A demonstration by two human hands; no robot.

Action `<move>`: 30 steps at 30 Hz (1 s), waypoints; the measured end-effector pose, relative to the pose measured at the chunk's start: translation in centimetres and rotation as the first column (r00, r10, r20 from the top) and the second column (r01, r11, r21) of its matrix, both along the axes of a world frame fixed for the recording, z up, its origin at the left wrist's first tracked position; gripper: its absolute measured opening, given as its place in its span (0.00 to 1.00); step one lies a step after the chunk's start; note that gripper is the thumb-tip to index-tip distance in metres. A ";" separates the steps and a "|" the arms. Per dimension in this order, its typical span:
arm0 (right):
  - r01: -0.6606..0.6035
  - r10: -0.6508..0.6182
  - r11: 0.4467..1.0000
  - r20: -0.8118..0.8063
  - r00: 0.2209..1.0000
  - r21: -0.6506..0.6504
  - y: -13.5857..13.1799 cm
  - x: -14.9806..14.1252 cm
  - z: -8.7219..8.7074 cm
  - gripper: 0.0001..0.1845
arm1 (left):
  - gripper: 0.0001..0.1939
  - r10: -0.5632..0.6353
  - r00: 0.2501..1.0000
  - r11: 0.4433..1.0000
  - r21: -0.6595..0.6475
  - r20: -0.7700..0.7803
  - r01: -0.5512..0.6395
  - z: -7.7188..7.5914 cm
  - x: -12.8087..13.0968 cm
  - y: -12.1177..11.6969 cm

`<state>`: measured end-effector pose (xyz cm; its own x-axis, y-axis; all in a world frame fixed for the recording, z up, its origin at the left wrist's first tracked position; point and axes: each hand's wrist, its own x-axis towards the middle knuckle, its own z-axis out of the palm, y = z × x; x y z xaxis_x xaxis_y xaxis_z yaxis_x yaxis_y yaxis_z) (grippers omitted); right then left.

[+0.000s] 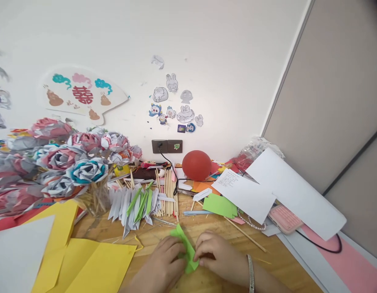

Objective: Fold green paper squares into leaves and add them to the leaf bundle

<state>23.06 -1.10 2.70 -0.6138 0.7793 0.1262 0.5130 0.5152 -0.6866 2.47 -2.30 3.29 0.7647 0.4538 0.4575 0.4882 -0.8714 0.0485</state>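
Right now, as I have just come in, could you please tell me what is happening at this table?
A person holds a folded piece of green paper between the left hand and the right hand, above the wooden table. Just beyond lie folded white and green strips, beside thin wooden sticks. Paper flowers stand at the left, and yellow sheets lie nearer the person.
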 end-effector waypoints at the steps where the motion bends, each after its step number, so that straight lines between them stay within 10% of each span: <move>1: -0.036 0.036 0.999 0.009 0.999 0.001 0.1 0.2 -0.1 0.11 | 0.10 -0.021 1.000 1.000 -0.015 -0.013 0.021 0.2 0.0 0.0; 9: -0.207 0.207 0.976 -0.006 0.978 -0.071 1.1 1.3 -0.1 0.16 | 0.06 -0.055 0.997 0.956 -0.291 -0.049 0.039 0.9 -0.3 0.0; 30: 0.152 -0.146 0.987 0.094 0.985 -0.058 0.3 -1.1 -0.2 0.05 | 0.06 0.193 0.973 0.895 -0.429 0.129 -0.121 -1.0 1.5 -0.5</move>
